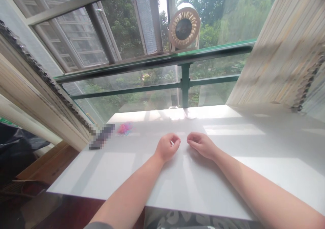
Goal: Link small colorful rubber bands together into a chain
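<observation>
My left hand (167, 146) rests over the middle of the white table (83, 174), its fingers curled and the thumb tip meeting them, with a small gap inside the curl. Facing it, a short way to the right, is my right hand (202, 145), with thumb and fingers pinched together. Anything between the fingertips is too small or hidden to make out. The hands are apart from each other. Beyond them, near the far edge, sits a clear round item (191, 114), washed out by glare. A pink and purple tangled bundle (124, 128) lies to the left.
A dark blurred-out object (102, 137) lies at the table's left edge. Behind the table stand a green railing (185, 83) and windows, with a round white fan-like device (184, 27) at the sill. Curtains (276, 53) hang on both sides. A cardboard box (48, 164) is at lower left.
</observation>
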Demonstrator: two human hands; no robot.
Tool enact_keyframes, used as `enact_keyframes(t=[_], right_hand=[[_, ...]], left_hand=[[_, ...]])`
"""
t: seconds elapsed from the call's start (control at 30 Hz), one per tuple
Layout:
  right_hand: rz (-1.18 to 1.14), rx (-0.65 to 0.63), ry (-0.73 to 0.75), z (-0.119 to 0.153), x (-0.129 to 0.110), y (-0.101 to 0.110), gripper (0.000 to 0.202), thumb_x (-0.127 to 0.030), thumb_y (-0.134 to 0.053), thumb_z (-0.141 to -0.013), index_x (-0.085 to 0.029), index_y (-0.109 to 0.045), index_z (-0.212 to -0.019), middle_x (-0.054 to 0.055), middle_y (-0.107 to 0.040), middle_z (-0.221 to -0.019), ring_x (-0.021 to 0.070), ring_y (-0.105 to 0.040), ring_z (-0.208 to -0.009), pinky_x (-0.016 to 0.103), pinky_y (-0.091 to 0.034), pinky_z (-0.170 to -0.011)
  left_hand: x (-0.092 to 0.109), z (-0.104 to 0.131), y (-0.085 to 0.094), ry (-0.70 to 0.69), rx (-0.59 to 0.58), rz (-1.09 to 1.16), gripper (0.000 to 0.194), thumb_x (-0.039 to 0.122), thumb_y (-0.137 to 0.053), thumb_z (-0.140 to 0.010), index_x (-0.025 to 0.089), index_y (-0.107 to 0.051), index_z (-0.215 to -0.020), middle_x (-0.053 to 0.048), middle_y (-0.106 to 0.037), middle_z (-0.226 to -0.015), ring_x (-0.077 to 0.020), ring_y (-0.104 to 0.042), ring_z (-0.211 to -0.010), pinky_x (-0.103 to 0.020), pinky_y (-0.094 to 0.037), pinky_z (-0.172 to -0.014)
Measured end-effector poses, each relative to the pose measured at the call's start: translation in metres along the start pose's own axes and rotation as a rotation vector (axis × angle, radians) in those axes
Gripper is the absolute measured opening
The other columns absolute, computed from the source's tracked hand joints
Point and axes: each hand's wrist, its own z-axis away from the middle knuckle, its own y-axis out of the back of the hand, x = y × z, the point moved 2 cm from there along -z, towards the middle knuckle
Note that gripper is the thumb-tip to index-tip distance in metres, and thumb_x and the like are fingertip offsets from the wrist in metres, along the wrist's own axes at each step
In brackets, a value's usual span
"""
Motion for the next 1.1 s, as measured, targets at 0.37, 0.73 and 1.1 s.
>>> enact_keyframes(t=[0.37, 0.73, 1.1], right_hand=[[0.101, -0.063, 0.017, 0.0053, -0.0087, -0.0007, 0.013, -0.026, -0.045, -0.073, -0.018, -0.055, -0.069, -0.003, -0.049, -0.056, 0.0099, -0.042, -0.052, 0.023, -0.034, -0.052], [0.120, -0.066, 0.024, 0.0037, -0.0023, -0.0003, 0.014, -0.027, -0.046, -0.073, -0.018, -0.057, -0.071, -0.001, -0.054, -0.058, 0.0123, -0.046, -0.055, 0.025, -0.037, -0.055], [0.070, -0.029, 0.006, 0.0034, -0.0048, -0.0012, 0.011, -0.025, -0.045, -0.073, -0.017, -0.052, -0.069, -0.002, -0.051, -0.057, 0.0107, -0.044, -0.053, 0.024, -0.036, -0.053]], left_hand=[[0.0095, 0.0037, -0.0060, -0.013, -0.089, -0.040, 0.014, 0.025, -0.050, -0.073, 0.020, -0.064, -0.075, 0.001, -0.065, -0.072, -0.0100, -0.056, -0.063, -0.022, -0.044, -0.062], [0.0096, 0.0043, -0.0045, -0.003, -0.105, -0.078, 0.016, 0.027, -0.047, -0.075, 0.019, -0.062, -0.076, 0.000, -0.064, -0.074, -0.0111, -0.054, -0.063, -0.022, -0.043, -0.061], [0.0066, 0.0035, -0.0037, -0.010, -0.095, -0.065, 0.016, 0.027, -0.047, -0.076, 0.019, -0.060, -0.076, 0.000, -0.063, -0.072, -0.0098, -0.052, -0.059, -0.022, -0.042, -0.058]])
